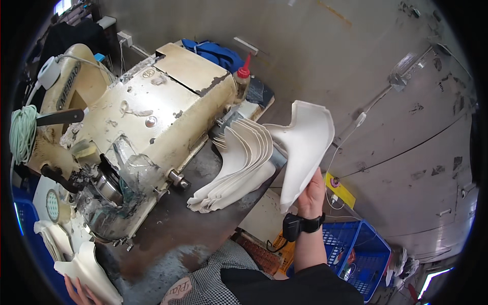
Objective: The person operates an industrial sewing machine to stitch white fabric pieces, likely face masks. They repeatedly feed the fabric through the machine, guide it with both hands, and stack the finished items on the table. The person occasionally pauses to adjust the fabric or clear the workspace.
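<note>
My right hand (311, 195) is closed on the lower right edge of a white curved leather-like piece (310, 134), shaped like a shoe upper. It holds the piece raised beside a fanned stack of similar white pieces (244, 157) on the table. At the lower left, my left hand (80, 293) rests its spread fingers against another white curved piece (89, 274); its thumb is out of sight. More white pieces (53, 239) lie just beyond that one. A worn cream-coloured skiving machine (162, 96) stands between the two groups, its working end (109, 185) partly behind a clear guard.
A bottle with a red nozzle (243, 76) and a blue cloth (213, 53) are behind the machine. A tape roll (52, 206) sits at the left. Blue crates (363, 254) stand below the table's right edge, near a yellow power strip (341, 190) and hanging cables.
</note>
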Tool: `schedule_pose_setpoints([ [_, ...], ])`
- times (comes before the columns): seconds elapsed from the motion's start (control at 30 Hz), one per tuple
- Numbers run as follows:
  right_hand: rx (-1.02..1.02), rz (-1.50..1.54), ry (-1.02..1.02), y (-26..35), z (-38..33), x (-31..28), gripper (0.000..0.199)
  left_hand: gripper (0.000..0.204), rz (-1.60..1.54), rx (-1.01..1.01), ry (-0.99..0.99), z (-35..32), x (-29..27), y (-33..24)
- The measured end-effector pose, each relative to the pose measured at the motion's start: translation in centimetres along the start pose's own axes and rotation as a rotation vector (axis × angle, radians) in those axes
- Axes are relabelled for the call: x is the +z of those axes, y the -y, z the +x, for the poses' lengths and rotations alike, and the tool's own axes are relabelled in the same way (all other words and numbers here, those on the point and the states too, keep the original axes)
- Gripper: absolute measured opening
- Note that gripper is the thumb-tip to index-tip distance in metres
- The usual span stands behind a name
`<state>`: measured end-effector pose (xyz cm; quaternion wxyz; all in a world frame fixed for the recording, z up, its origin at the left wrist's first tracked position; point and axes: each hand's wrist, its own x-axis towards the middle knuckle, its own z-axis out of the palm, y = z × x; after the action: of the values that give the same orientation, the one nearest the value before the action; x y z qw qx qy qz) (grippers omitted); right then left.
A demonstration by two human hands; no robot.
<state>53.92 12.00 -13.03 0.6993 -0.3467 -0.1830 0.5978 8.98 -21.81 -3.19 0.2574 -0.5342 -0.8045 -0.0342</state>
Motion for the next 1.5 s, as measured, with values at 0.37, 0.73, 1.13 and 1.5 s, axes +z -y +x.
schedule_pose_setpoints([
  [0.37, -0.048, -0.855, 0.14, -7.5, -3.2, 3.7, 0.028, 0.031, -0.133, -0.164, -0.097, -0.4, 1.0, -1.0],
  [0.73, 0.069, -1.243, 0.699, -2.2, -11.5, 11.9, 0.023, 0.032, -0.242, -0.373, -0.113, -3.7, 2.4, 0.3],
  [1.13, 0.982, -0.915, 1.37, -26.2, -26.0, 22.2, 0.06, 0.04, -0.416, -0.371, 0.075, -3.4, 2.1, -0.1],
  [1.5, 0.994, -0.836, 1.046, -27.7, -27.7, 21.9, 0.033, 0.011, -1.26, -0.655, 0.11, -5.5, 2.7, 2.9],
])
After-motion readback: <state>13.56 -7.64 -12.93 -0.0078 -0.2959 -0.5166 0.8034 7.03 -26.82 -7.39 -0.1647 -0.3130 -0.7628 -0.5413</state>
